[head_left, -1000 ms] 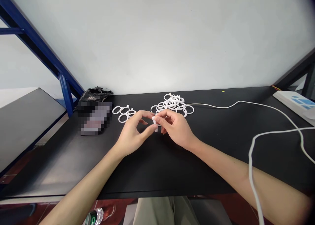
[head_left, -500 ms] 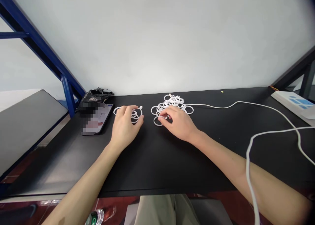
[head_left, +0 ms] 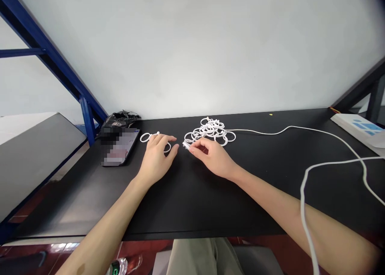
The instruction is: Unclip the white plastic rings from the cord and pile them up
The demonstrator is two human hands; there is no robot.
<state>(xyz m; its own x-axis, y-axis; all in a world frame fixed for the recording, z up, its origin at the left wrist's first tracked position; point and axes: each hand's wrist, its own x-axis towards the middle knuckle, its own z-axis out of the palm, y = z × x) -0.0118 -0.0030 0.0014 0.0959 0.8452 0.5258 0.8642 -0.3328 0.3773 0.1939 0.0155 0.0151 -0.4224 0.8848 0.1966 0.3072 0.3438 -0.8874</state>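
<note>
On the black table (head_left: 192,194) lies a tangled pile of white plastic rings (head_left: 212,130) at the back middle. My right hand (head_left: 210,156) sits just in front of that pile, its fingers pinched on one white ring (head_left: 187,145) at the pile's near left edge. A smaller group of white rings (head_left: 150,137) lies to the left. My left hand (head_left: 156,160) rests over that group with fingers stretched out and partly covering the rings, holding nothing.
A phone (head_left: 120,148) lies left of the small ring group, with a crumpled black bag (head_left: 120,117) behind it. A white cable (head_left: 303,134) runs across the right side. A white power strip (head_left: 359,128) sits at far right. A blue frame (head_left: 60,78) stands at left.
Both hands were together at the table's middle on one ring. The left hand laid it on the left group; the right hand went to the pile and now pinches a ring.
</note>
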